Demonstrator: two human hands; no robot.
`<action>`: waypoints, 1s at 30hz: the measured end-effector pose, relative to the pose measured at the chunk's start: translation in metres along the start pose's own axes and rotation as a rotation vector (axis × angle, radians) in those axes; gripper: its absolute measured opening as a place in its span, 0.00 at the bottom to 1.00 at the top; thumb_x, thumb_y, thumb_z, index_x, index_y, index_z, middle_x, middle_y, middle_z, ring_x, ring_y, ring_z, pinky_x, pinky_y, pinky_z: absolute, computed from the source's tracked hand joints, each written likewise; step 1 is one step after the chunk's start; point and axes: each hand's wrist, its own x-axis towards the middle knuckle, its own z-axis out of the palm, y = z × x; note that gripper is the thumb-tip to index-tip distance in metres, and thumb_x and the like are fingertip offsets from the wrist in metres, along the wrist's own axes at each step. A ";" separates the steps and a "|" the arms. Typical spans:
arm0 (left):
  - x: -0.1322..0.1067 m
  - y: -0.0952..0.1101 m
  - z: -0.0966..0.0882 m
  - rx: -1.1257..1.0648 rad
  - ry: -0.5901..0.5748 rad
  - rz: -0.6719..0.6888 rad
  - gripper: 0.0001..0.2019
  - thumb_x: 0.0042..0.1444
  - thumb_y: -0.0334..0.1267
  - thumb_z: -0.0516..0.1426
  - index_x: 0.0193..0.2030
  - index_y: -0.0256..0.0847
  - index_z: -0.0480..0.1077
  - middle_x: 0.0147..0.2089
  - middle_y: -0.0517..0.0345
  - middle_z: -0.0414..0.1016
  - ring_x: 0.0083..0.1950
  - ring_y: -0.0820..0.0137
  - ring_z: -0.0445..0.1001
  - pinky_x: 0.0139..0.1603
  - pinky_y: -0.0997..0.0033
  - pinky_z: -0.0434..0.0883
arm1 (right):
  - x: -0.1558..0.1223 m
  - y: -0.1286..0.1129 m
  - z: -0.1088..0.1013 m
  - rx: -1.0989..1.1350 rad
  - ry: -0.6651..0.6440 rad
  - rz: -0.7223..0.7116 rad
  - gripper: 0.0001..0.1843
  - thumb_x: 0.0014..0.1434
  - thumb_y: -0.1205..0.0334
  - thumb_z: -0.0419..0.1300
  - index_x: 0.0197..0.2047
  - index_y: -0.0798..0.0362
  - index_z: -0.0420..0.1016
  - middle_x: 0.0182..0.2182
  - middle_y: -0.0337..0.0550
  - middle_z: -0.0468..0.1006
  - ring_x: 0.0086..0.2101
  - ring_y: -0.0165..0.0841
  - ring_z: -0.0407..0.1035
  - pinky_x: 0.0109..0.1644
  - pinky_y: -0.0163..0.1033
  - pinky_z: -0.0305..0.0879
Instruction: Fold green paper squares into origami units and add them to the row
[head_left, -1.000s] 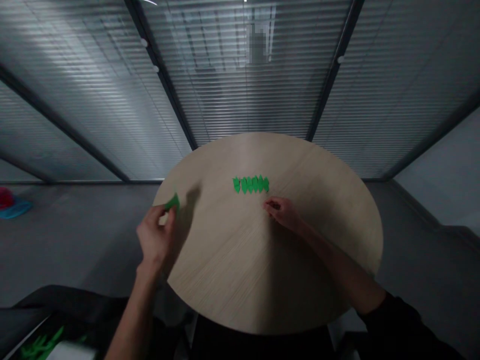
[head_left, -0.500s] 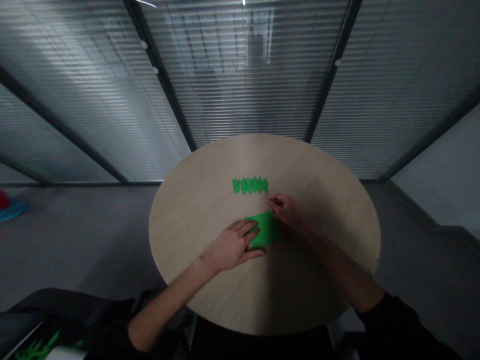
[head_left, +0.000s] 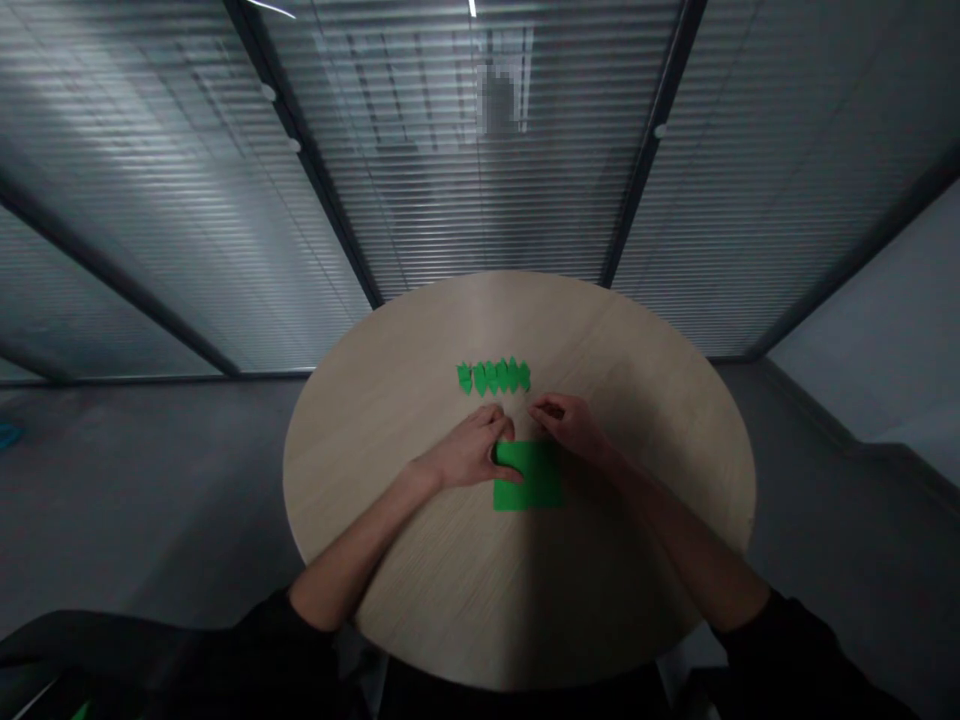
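Round table — left hand presses on the corner of the thin green paper, right hand pinched and just apart — light, floppy, best taken by an edge.

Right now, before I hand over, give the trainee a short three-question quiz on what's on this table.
1. True or false: the left hand is touching the green paper sheet.
2. Which lies farther from the person, that sheet or the row of green paper pieces?
3. What shape is the wooden table top? A) round B) square C) triangular

Key: 1) true; 2) the row of green paper pieces; 3) A
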 end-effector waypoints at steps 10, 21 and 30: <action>-0.003 -0.007 0.010 -0.185 0.056 0.040 0.17 0.53 0.45 0.69 0.39 0.39 0.69 0.42 0.54 0.71 0.46 0.61 0.70 0.48 0.62 0.69 | -0.014 -0.021 -0.017 -0.159 -0.297 -0.168 0.10 0.51 0.57 0.71 0.36 0.51 0.80 0.37 0.43 0.77 0.36 0.35 0.71 0.41 0.39 0.63; -0.004 -0.005 0.001 -0.529 0.022 -0.169 0.15 0.56 0.44 0.66 0.43 0.37 0.73 0.37 0.58 0.74 0.38 0.68 0.71 0.41 0.68 0.69 | -0.029 -0.018 -0.014 0.148 -0.306 0.208 0.16 0.55 0.51 0.66 0.40 0.55 0.77 0.32 0.41 0.77 0.27 0.31 0.68 0.28 0.35 0.62; -0.015 -0.023 -0.012 -0.702 -0.099 -0.262 0.21 0.62 0.51 0.60 0.25 0.38 0.65 0.21 0.66 0.60 0.23 0.78 0.57 0.24 0.76 0.55 | -0.037 -0.015 -0.026 0.147 -0.412 0.291 0.19 0.59 0.46 0.64 0.28 0.53 0.74 0.18 0.35 0.71 0.16 0.25 0.60 0.19 0.31 0.52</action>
